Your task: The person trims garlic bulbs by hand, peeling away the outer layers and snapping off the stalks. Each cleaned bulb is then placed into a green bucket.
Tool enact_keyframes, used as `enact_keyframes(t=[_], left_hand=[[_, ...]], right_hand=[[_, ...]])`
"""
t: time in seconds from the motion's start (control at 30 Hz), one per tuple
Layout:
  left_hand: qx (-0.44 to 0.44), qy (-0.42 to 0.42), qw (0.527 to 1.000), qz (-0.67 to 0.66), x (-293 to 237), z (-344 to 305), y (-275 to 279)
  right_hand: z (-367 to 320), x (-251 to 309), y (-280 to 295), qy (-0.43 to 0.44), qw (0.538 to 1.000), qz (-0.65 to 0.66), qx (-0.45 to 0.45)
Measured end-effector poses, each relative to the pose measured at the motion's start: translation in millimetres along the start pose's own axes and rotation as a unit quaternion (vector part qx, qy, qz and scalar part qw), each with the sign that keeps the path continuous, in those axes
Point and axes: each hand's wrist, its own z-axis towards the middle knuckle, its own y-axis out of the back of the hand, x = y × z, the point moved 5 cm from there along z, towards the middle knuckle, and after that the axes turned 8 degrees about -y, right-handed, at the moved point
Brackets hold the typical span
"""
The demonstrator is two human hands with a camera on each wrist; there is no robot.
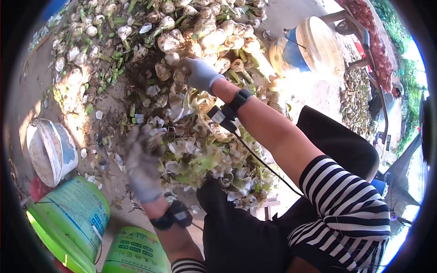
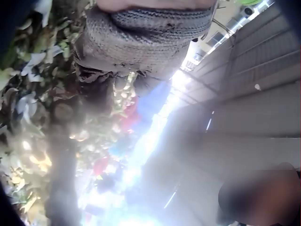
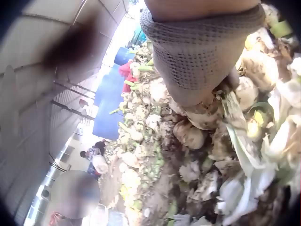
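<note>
My right hand point(image 1: 198, 75), in a pale knit glove, reaches into a heap of garlic. Its fingers curl over a garlic bulb point(image 3: 205, 113) at the near edge of the heap, partly covered by the glove. A long pale leafy stalk point(image 3: 240, 122) hangs just beside those fingers. Lower down, my left hand point(image 1: 143, 166) is motion-blurred in a soiled glove, its fingers loosely spread and nothing plainly held. It hovers at the left edge of a pile of peeled husks and leaves point(image 1: 191, 145). In the left wrist view the glove point(image 2: 136, 42) hides the fingers.
Trimmed garlic bulbs and green stem pieces point(image 1: 91, 41) lie on the ground at upper left. A white bucket point(image 1: 54, 152) and green buckets point(image 1: 75, 209) stand to the left. Another bucket point(image 1: 314, 48) and a metal cart frame point(image 1: 364, 36) are at upper right.
</note>
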Motion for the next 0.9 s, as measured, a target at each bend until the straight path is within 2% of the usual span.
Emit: enact_keyframes(t=[0.07, 0.1, 0.17, 0.23, 0.27, 0.3, 0.37, 0.4, 0.43, 0.5, 0.53, 0.57, 0.63, 0.7, 0.73, 0.77, 0.8, 0.83, 0.87, 0.9], left_hand=[[0.036, 0.049, 0.998, -0.016, 36.6, 9.9, -14.3], [0.029, 0.049, 0.998, -0.017, 58.3, 16.1, -12.0], [0.055, 0.004, 0.998, -0.032, 89.8, 22.5, -9.3], [0.066, 0.043, 0.997, -0.014, 84.9, 14.4, -14.5], [0.081, 0.077, 0.994, 0.003, 84.9, 9.8, -17.3], [0.083, 0.08, 0.993, 0.004, 85.2, 5.8, -16.2], [0.151, 0.031, 0.983, 0.097, 81.1, -5.1, -17.7], [0.179, -0.076, 0.943, 0.27, 76.4, -6.9, -20.0], [0.178, -0.074, 0.944, 0.269, 74.5, -10.0, -20.3], [0.184, -0.022, 0.961, 0.204, 72.8, -15.0, -20.5], [0.206, -0.073, 0.941, 0.258, 72.2, -16.5, -16.6], [0.202, -0.072, 0.942, 0.256, 70.7, -18.9, -14.0], [0.17, -0.024, 0.968, 0.185, 70.7, -24.1, -8.5], [0.159, 0.01, 0.977, 0.144, 80.4, -24.2, -3.1], [0.165, 0.006, 0.986, 0.022, 85.1, -21.7, -1.0], [0.168, 0.002, 0.981, -0.1, 86.8, -20.0, -0.3], [0.131, 0.126, 0.974, -0.137, 75.3, -23.1, -11.2], [0.131, 0.128, 0.974, -0.136, 67.8, -28.1, -20.4], [0.124, 0.074, 0.987, -0.067, 59.7, -32.3, -26.3], [0.116, 0.019, 0.993, 0.003, 54.7, -34.3, -29.1]], right_hand=[[-27.8, 7.3, -4.8, 0.008, 0.999, 0.029, 0.037], [-47.4, 11.5, -6.9, 0.015, 0.996, 0.06, 0.065], [-95.8, 31.4, -10.4, 0.091, 0.981, 0.108, 0.135], [-121.1, 28.6, -25.6, 0.116, 0.934, 0.297, 0.161], [-124.4, 8.9, -34.5, -0.043, 0.9, 0.362, 0.239], [-125.7, 0.0, -37.6, -0.121, 0.869, 0.42, 0.23], [-124.1, 5.2, -34.3, -0.001, 0.917, 0.359, 0.173], [-125.9, 11.9, -34.0, 0.01, 0.948, 0.263, 0.176], [-127.1, 21.4, -31.1, 0.023, 0.97, 0.165, 0.179], [-127.6, 31.3, -23.3, 0.025, 0.969, 0.167, 0.181], [-128.2, 31.9, -22.5, 0.012, 0.952, 0.184, 0.242], [-129.8, 32.0, -21.7, -0.002, 0.932, 0.201, 0.303], [-132.8, 33.7, -17.2, 0.012, 0.931, 0.174, 0.32], [-135.4, 35.1, -14.2, 0.015, 0.925, 0.22, 0.309], [-137.6, 33.0, -17.4, 0.014, 0.926, 0.22, 0.307], [-138.9, 27.0, -22.6, -0.019, 0.9, 0.318, 0.296], [-139.6, 19.6, -26.9, -0.052, 0.865, 0.412, 0.282], [-140.0, 12.7, -30.9, -0.053, 0.865, 0.413, 0.281], [-138.9, 13.7, -25.1, 0.082, 0.919, 0.321, 0.215], [-141.4, 17.0, -19.2, 0.214, 0.942, 0.218, 0.142]])
